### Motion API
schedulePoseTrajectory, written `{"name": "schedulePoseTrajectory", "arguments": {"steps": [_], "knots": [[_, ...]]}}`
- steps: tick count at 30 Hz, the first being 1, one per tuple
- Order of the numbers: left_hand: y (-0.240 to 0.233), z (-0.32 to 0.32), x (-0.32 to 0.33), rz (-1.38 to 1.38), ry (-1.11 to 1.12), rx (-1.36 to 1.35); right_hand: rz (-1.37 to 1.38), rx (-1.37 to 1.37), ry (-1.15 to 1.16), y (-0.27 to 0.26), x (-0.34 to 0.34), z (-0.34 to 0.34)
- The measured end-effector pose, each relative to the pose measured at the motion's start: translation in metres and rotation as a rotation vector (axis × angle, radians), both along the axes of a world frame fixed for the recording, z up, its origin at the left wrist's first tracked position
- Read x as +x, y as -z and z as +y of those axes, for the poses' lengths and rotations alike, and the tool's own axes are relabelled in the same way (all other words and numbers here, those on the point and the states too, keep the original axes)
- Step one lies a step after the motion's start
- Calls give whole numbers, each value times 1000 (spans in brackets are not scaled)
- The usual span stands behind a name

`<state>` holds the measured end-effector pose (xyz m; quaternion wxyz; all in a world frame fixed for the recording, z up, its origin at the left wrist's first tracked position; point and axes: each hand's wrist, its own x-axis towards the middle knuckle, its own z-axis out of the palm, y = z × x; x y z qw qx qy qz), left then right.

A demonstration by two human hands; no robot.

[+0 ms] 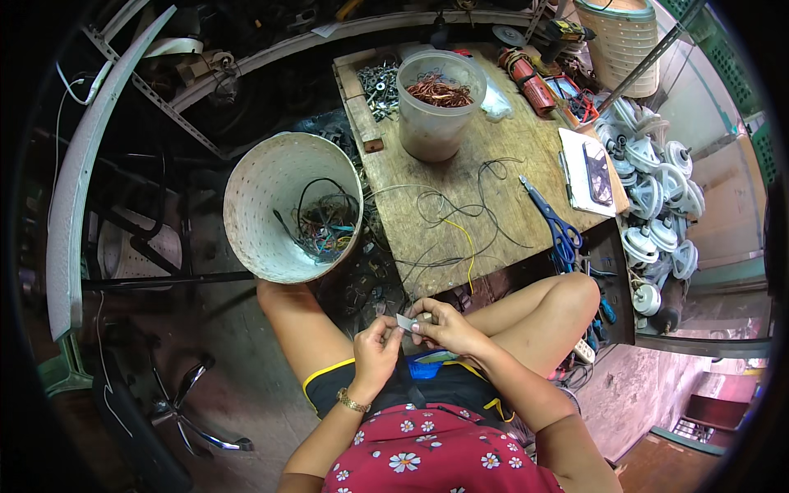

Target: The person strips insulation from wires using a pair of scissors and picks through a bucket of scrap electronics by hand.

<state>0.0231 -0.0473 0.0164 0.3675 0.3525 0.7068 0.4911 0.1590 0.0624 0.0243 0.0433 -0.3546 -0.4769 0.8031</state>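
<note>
Over my lap, my left hand [377,348] pinches one side of a small pale flat piece [404,321], too small to name for sure. The fingers of my right hand [447,328] close on its other side. Thin dark wires [425,266] run from near my fingertips onto the wooden tabletop [407,179]. A yellow wire [463,237] lies among them and hangs over the front edge. To the right, blue-handled scissors [550,217] rest with their grips past the table's edge. Whether a wire is also between my fingers is hidden.
A whitish perforated bin [259,203] with wire scraps stands left of the table. On top are a plastic tub [431,132] of copper wire, loose screws [377,86], a red tool [529,83] and a smartphone [596,174] on a notepad. White plastic wheel-like parts [647,197] are piled at right.
</note>
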Motion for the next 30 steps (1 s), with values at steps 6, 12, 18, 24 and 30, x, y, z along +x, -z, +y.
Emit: {"name": "schedulePoseTrajectory", "arguments": {"steps": [6, 12, 18, 24, 30], "knots": [[4, -4, -2, 24, 3, 33, 20, -22, 5, 10, -1, -3], [8, -8, -2, -117, 7, 7, -16, 6, 25, 9, -3, -3], [9, -8, -1, -192, -4, 7, -28, 39, 32, 5, -7, 0], [1, -10, -6, -205, 43, -109, -46, 38, 20, 1, -9, 5], [2, -18, -9, -173, 42, -108, -14, 35, 3, 13, -12, 9]]}}
